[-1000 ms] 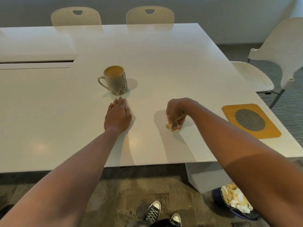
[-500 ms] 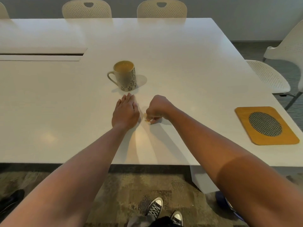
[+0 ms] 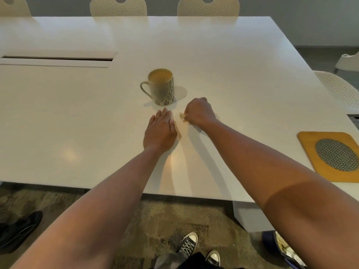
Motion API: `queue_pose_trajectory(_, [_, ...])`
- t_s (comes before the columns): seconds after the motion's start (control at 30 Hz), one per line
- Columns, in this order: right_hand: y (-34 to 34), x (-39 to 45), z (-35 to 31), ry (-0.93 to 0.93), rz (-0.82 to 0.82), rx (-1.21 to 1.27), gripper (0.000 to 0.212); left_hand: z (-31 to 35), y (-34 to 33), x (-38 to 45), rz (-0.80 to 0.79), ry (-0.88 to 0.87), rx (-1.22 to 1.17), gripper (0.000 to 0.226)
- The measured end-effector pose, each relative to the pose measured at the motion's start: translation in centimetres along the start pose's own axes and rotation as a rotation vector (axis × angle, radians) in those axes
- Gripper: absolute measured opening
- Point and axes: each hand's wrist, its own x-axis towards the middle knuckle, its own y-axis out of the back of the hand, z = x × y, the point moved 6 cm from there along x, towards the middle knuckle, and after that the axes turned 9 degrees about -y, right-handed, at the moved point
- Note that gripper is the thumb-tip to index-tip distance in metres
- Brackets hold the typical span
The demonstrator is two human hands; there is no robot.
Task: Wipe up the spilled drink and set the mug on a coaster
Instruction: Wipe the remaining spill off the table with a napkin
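Observation:
A cream mug (image 3: pixel 161 87) with a leaf pattern stands upright on the white table (image 3: pixel 223 61), full of a light brown drink, handle to the left. My left hand (image 3: pixel 160 131) lies flat on the table just in front of the mug, fingers together, holding nothing. My right hand (image 3: pixel 199 112) is closed on a small crumpled paper wad (image 3: pixel 182 115), pressed to the table right of the mug's base. A yellow wooden coaster (image 3: pixel 308 144) with a round mesh centre lies at the table's right edge. No spilled liquid shows clearly.
Perforated white chairs stand at the far edge (image 3: pixel 118 6) and on the right (image 3: pixel 338 88). A long slot (image 3: pixel 58 59) cuts the table at the left. A bin with crumpled paper (image 3: pixel 285 249) sits on the floor at the lower right. Another person's dark shoe (image 3: pixel 19 230) is at left.
My right hand has swept the paper wad leftward and a little farther away, from the table's front right to beside the mug. My left hand stayed flat in place.

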Motion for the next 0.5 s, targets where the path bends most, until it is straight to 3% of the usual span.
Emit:
queue_pose_trajectory(0.27, [5.5, 1.1, 6.7, -0.23, 0.158, -0.139, 0.032, -0.2, -0.1, 0.1, 0.003, 0.012, -0.022, 0.053])
queue_pose_trajectory(0.4, [6.5, 0.8, 7.3, -0.267, 0.062, -0.276, 0.032, -0.1, -0.1, 0.1, 0.012, 0.016, -0.034, 0.053])
queue_pose_trajectory(0.5, [6.3, -0.1, 6.2, -0.2, -0.065, -0.348, 0.015, 0.0, -0.1, 0.2, 0.015, 0.013, -0.041, 0.053])
